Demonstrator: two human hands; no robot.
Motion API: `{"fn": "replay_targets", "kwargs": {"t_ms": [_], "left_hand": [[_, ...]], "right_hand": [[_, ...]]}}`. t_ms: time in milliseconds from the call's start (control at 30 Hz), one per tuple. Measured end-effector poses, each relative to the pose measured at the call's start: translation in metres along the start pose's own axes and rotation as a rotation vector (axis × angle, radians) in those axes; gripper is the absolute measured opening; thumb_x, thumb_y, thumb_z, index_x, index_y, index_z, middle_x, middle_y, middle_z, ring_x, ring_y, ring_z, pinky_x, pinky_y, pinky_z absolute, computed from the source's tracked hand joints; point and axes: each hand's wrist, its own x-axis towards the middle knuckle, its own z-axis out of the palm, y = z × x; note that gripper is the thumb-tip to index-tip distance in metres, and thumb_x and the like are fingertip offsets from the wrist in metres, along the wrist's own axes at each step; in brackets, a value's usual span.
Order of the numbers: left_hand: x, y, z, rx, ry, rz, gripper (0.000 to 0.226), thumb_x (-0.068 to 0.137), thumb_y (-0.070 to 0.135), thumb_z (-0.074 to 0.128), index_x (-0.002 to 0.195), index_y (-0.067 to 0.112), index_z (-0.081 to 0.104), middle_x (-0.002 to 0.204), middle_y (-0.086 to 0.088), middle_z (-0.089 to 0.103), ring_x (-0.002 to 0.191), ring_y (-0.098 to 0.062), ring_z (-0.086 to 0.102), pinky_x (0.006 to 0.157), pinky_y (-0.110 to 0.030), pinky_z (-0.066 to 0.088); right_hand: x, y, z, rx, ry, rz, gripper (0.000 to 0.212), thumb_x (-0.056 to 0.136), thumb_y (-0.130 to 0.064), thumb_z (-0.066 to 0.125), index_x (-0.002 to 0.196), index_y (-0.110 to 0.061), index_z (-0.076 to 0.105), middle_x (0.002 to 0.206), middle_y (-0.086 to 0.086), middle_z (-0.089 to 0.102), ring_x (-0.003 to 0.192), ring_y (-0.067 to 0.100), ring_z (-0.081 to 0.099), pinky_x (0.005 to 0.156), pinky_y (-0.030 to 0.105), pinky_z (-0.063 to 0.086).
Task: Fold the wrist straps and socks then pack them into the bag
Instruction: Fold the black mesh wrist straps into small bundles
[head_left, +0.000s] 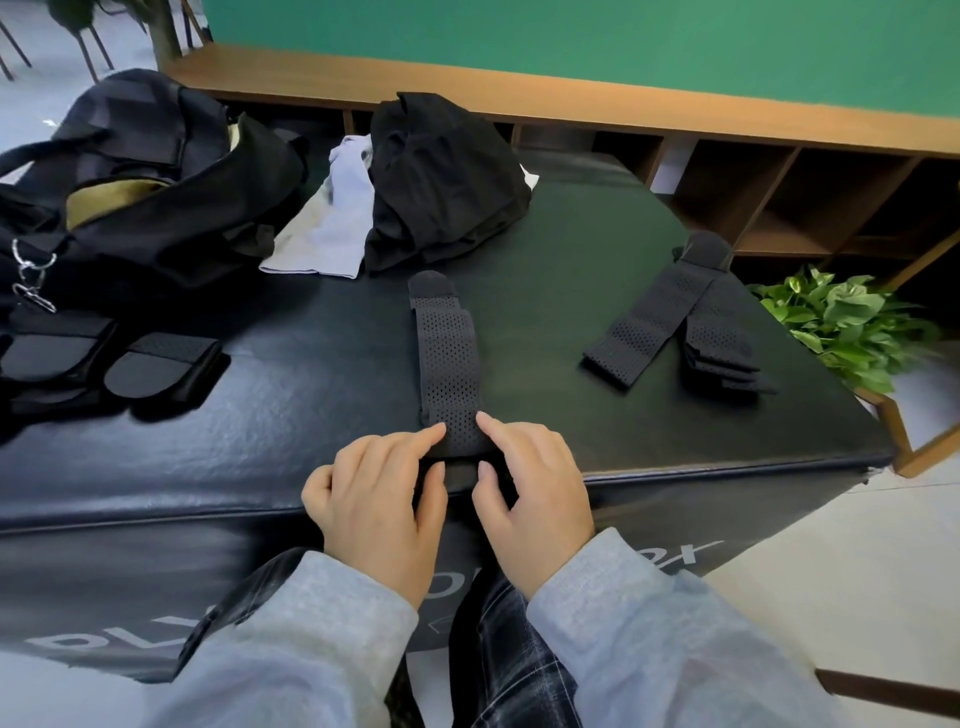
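pinching the near end of a wrist strap (449, 364) running straight away from them, left hand (382, 499) and right hand (535, 493) grip it; box lettering is only partly readable.

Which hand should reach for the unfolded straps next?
Right, probably. The unfolded straps lie on the right side of the black surface, nearer the right hand. The left hand could keep pinning the center strap; both hands pinch its near end.

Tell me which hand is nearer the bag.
Left. The left hand pinches the near end of the centre strap, on the side towards the bag at far left; the right hand pinches the same end, farther away.
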Motion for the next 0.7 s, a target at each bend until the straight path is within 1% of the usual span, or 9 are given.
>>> {"fn": "replay_targets", "kwargs": {"t_ms": [133,233,300,400,500,633,700], "left_hand": [[0.001,0.003,0.002,0.079,-0.022,-0.013,0.036,0.084,0.032,0.042,0.109,0.029,0.067,0.105,0.01,0.063,0.106,-0.011,0.045,0.087,-0.035,0.023],[0.001,0.002,0.002,0.101,-0.041,-0.007,0.037,0.086,0.031,0.039,0.111,0.027,0.066,0.115,0.009,0.063,0.114,-0.011,0.045,0.091,-0.039,0.025],[0.001,0.001,0.003,0.111,-0.051,0.003,0.039,0.086,0.03,0.038,0.113,0.026,0.065,0.119,0.009,0.063,0.118,-0.01,0.045,0.094,-0.041,0.026],[0.001,0.0,0.004,0.115,-0.065,0.012,0.041,0.086,0.028,0.036,0.116,0.026,0.064,0.121,0.009,0.062,0.12,-0.008,0.044,0.095,-0.043,0.027],[0.001,-0.001,0.004,0.1,-0.07,0.016,0.042,0.086,0.026,0.035,0.117,0.026,0.063,0.121,0.01,0.062,0.118,-0.007,0.046,0.094,-0.042,0.03],[0.002,0.001,0.002,0.082,-0.025,0.026,0.038,0.085,0.026,0.038,0.111,0.024,0.065,0.114,0.011,0.064,0.11,-0.006,0.048,0.089,-0.031,0.025],[0.001,0.001,0.002,0.071,0.001,0.023,0.035,0.085,0.027,0.039,0.108,0.024,0.066,0.111,0.01,0.064,0.107,-0.006,0.048,0.088,-0.029,0.025]], "right_hand": [[0.001,-0.005,0.001,-0.071,-0.009,0.005,0.042,0.082,-0.022,0.044,0.119,-0.015,0.064,0.102,0.001,0.06,0.089,0.016,0.05,0.074,0.031,0.048],[0.001,-0.012,0.003,-0.164,-0.033,0.04,0.041,0.079,-0.027,0.044,0.112,-0.019,0.067,0.122,0.005,0.057,0.092,0.016,0.051,0.076,0.033,0.046],[0.002,-0.014,0.004,-0.21,-0.067,0.058,0.042,0.077,-0.03,0.043,0.109,-0.02,0.068,0.129,0.003,0.056,0.096,0.016,0.051,0.076,0.034,0.045],[0.004,-0.017,0.005,-0.241,-0.097,0.068,0.045,0.074,-0.033,0.042,0.11,-0.02,0.066,0.127,-0.005,0.059,0.102,0.014,0.046,0.077,0.035,0.046],[0.007,-0.019,0.005,-0.241,-0.098,0.068,0.046,0.071,-0.034,0.042,0.109,-0.02,0.064,0.122,-0.008,0.061,0.1,0.013,0.045,0.077,0.034,0.045],[0.008,-0.018,0.003,-0.224,-0.083,0.051,0.043,0.07,-0.033,0.042,0.104,-0.02,0.064,0.111,-0.006,0.061,0.096,0.013,0.043,0.076,0.03,0.042],[0.007,-0.017,0.002,-0.207,-0.072,0.046,0.041,0.069,-0.032,0.041,0.101,-0.021,0.064,0.108,-0.006,0.06,0.096,0.013,0.043,0.076,0.029,0.04]]}}
